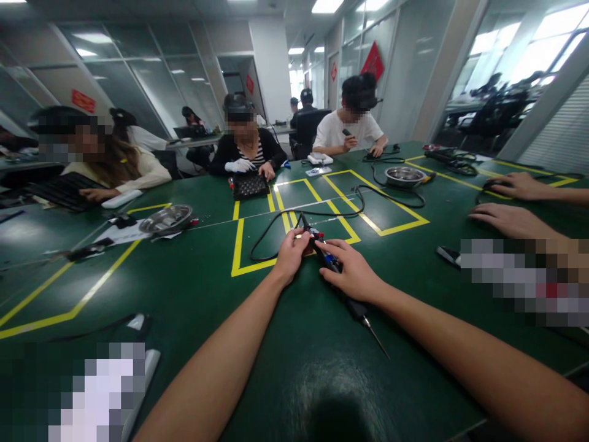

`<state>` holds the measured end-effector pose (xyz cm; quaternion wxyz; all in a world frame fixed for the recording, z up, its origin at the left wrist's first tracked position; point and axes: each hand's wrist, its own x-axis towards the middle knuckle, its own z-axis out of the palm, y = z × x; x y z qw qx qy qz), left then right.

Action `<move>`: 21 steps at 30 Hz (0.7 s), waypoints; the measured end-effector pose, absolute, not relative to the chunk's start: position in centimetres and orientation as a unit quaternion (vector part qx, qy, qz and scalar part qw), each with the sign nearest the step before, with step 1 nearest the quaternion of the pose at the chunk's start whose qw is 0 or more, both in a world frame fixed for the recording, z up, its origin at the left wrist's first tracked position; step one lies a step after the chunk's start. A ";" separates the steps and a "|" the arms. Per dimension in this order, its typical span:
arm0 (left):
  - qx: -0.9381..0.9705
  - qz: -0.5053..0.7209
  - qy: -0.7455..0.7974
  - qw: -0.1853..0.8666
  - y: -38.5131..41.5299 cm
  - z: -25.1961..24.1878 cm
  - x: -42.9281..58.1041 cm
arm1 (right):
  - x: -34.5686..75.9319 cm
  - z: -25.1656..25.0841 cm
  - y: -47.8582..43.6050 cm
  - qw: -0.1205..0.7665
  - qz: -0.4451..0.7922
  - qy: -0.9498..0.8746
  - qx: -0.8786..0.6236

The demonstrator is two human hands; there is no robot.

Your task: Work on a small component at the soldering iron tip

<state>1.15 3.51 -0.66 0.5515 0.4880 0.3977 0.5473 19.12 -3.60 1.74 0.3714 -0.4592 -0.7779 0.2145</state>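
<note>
Both my hands meet at the middle of the green table point(193, 288). My left hand point(291, 255) is closed around a small dark object with red parts point(315, 235), from which a black cable point(294, 215) loops away across the yellow tape lines. My right hand point(352, 270) is wrapped round a black tool with a blue band point(332, 263). The tool's thin metal tip point(376, 336) sticks out below my right wrist, pointing toward me.
Metal bowls stand at left point(166, 218) and far right point(405, 176). A black keyboard point(250, 184) lies before a person opposite. Other people sit around the table; another person's hands point(508, 220) rest at right beside a dark device point(448, 255). A blurred patch covers the lower left.
</note>
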 end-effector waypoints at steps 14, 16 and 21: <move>0.647 0.462 0.473 0.379 3.6 -1.5 0.9 | 26.3 3.3 2.7 0.573 0.732 -0.185 -0.320; 0.664 0.442 0.498 0.340 3.6 -1.3 0.8 | 27.3 2.6 3.3 0.568 0.756 -0.135 -0.296; 0.692 0.424 0.501 0.301 3.5 -1.1 0.8 | 26.7 1.8 3.4 0.590 0.735 -0.143 -0.303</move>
